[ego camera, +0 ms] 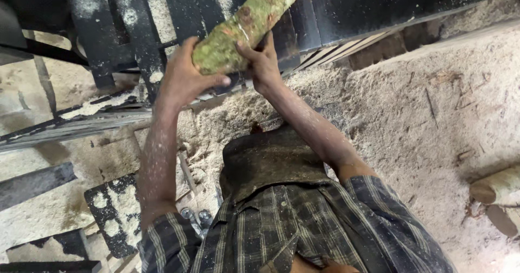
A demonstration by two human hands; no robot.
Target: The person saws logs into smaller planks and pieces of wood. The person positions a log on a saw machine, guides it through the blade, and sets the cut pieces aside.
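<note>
The person's left hand (184, 78) and right hand (262, 62) are both clasping the near end of a mossy log (244, 26), steadying it against the dark sawdust-covered machine frame (346, 7).

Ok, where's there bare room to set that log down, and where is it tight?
Freest is the sawdust slope to the right, between the dark machine and the cut logs at the right edge. Left is crowded with dark metal bars. Both hands, left hand and right hand, grip the mossy log.
</note>
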